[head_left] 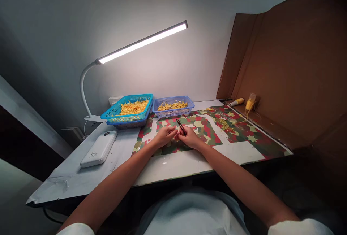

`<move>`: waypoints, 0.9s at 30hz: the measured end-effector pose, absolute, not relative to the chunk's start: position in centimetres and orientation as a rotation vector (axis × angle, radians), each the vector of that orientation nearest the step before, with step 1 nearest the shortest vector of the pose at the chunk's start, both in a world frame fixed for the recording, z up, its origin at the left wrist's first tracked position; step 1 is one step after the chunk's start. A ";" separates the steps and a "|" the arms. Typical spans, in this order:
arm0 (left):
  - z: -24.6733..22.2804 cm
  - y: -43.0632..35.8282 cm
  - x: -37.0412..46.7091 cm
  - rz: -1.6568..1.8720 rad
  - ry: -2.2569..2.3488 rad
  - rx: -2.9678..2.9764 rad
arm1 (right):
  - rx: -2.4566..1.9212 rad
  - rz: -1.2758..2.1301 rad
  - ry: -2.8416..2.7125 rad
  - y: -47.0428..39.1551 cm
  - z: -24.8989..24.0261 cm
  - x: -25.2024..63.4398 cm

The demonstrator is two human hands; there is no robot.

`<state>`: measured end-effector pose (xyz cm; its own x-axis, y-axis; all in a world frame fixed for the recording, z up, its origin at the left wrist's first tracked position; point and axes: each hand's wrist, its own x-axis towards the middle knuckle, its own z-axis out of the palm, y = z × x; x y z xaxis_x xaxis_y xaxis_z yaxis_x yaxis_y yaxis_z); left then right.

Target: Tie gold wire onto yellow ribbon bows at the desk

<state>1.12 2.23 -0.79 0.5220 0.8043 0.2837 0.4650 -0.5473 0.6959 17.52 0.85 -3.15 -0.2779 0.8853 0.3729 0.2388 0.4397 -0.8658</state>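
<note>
Left hand [165, 136] and right hand [191, 138], both bare, come close together at the centre of my view, over a red, green and cream camouflage-patterned sheet [202, 122] on a white-topped table [69, 181]. I see the right pinching slender dark tweezers [181, 127], tips pointing away and slightly left. The left's fingers are drawn together beside them; I cannot tell whether they hold anything. Beyond sits a lilac-blue plastic basket [175, 112] of yellow-brown shreds [173, 105]; left of it, a turquoise openwork plastic basket [110, 113] heaped with yellow-orange shreds [133, 107]. Small yellow-green bits [224, 124] lie scattered toward the right.
</note>
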 end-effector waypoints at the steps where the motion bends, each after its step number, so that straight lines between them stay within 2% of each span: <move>1: -0.8 2.2 1.1 0.818 1.013 2.212 | -0.961 0.886 -1.757 0.9 -3.4 17.5; 12: -0.9 2.4 1.1 0.896 1.052 2.286 | -1.006 0.856 -1.760 0.8 -4.1 17.5; 20: -1.1 2.8 0.4 0.811 1.051 2.073 | -0.965 0.904 -1.822 0.6 -3.9 17.6; 27: -1.5 2.9 0.4 0.833 1.040 2.143 | -1.015 0.902 -1.804 0.6 -4.1 17.5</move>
